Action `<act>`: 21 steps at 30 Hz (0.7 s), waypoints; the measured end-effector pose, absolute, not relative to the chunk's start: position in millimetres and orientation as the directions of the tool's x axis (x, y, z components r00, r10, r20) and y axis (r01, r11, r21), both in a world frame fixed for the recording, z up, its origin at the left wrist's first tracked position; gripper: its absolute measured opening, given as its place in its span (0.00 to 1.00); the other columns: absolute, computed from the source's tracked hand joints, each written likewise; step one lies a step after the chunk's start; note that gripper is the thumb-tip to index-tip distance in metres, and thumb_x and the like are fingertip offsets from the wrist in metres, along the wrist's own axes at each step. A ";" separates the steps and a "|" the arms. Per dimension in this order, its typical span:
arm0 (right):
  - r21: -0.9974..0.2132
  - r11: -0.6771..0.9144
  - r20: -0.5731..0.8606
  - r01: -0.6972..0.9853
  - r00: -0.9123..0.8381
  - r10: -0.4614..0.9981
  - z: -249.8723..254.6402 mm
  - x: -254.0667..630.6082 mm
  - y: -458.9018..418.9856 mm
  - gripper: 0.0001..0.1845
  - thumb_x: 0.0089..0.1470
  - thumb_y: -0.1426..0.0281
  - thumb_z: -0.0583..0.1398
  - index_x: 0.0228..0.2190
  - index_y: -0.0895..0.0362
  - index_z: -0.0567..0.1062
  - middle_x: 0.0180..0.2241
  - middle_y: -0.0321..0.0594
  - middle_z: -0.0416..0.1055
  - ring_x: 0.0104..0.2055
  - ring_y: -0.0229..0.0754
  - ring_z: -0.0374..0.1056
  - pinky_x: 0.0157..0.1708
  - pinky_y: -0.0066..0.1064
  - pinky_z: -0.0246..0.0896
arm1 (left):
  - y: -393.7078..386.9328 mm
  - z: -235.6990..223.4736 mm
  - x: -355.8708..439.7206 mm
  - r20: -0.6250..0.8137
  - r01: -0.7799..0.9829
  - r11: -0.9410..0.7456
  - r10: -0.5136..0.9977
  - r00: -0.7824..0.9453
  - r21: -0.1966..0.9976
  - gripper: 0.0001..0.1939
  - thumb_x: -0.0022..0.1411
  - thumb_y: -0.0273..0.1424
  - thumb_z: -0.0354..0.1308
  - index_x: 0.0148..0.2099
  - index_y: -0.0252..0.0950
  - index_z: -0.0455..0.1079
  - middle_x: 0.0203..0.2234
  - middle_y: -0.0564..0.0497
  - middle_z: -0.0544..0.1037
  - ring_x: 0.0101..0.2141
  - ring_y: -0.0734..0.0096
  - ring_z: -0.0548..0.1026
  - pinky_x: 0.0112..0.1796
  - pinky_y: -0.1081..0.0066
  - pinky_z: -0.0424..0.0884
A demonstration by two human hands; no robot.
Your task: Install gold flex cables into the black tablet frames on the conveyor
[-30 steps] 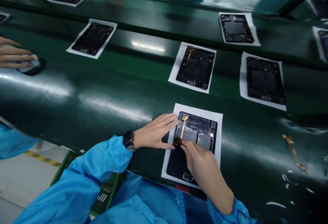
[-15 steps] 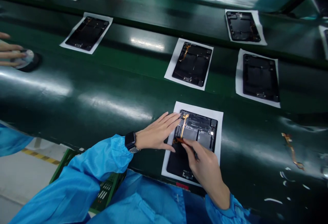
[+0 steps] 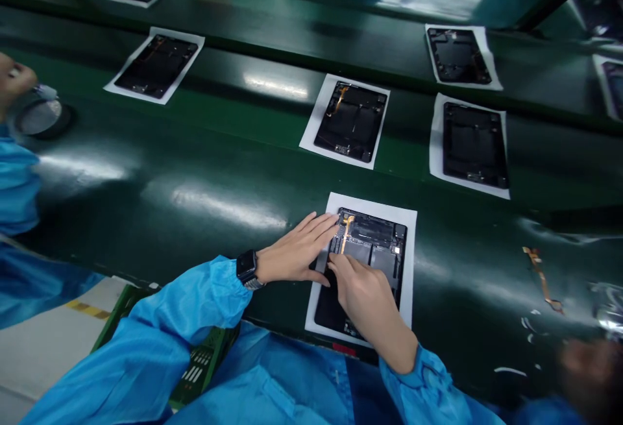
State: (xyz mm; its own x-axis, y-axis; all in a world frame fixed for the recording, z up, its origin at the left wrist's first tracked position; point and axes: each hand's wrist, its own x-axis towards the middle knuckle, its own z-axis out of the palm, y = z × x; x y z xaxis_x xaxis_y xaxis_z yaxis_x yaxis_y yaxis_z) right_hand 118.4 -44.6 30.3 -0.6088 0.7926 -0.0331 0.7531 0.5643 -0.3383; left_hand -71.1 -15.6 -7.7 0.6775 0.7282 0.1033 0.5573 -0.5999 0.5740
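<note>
The right hand (image 3: 372, 298) has its thumb and fingers drawn together over the left side of a tablet (image 3: 382, 233); whether anything is caught in the pinch cannot be told. The left hand (image 3: 294, 253) is flat and released, fingers stretched out, their tips at the tablet's upper left edge.

The tablet lies face-down or cover-off, its inner parts showing, on a white sheet (image 3: 411, 243) right in front of the person. Its body is black. An orange ribbon (image 3: 346, 233) runs down from near the top left corner to the right hand's fingertips. A dark, glossy strip spans the upper part, two dull grey panels sit side by side below it, and a small pale square shines near the right edge. The lower part is plain black, partly covered by the right hand.

The sheet rests on a green bench (image 3: 219, 172). Beyond it lies a second tablet (image 3: 353, 120); to the right, a loose ribbon (image 3: 541, 279).
</note>
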 end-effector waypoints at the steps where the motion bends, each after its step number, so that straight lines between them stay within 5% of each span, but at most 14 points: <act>1: -0.343 0.566 -0.038 0.749 -0.614 0.789 30.1 118.8 -43.7 0.11 0.62 0.78 0.50 0.39 0.58 0.72 0.32 0.43 0.73 0.29 0.44 0.71 0.27 0.32 0.62 | -15.7 -8.2 -71.2 0.105 0.558 -0.598 0.731 0.675 0.575 0.58 0.52 0.48 0.68 0.71 0.32 0.36 0.68 0.33 0.47 0.68 0.53 0.41 0.66 0.51 0.43; 10: -0.426 0.583 0.317 0.692 -0.489 0.813 68.0 235.5 -50.5 0.24 0.67 0.70 0.38 0.48 0.47 0.70 0.25 0.39 0.71 0.27 0.46 0.70 0.26 0.37 0.63 | -15.5 -8.9 -71.3 0.110 0.558 -0.605 0.728 0.676 0.569 0.58 0.53 0.48 0.67 0.71 0.31 0.35 0.67 0.32 0.48 0.68 0.52 0.41 0.66 0.51 0.43; 17: -0.407 0.534 0.139 0.741 -0.528 0.838 41.7 141.5 -51.4 0.13 0.63 0.76 0.49 0.37 0.56 0.73 0.28 0.42 0.73 0.26 0.43 0.70 0.25 0.31 0.61 | -16.5 -11.1 -70.0 0.121 0.554 -0.608 0.728 0.675 0.569 0.60 0.52 0.48 0.68 0.71 0.32 0.34 0.67 0.31 0.48 0.68 0.52 0.41 0.66 0.50 0.43; 21: -0.504 0.489 0.111 0.712 -0.508 0.854 13.5 123.2 -58.0 0.12 0.64 0.76 0.50 0.44 0.58 0.72 0.38 0.46 0.76 0.38 0.46 0.73 0.36 0.34 0.68 | -18.2 -8.4 -71.8 0.117 0.560 -0.613 0.725 0.678 0.557 0.59 0.52 0.48 0.68 0.71 0.32 0.35 0.67 0.31 0.48 0.68 0.50 0.43 0.65 0.49 0.45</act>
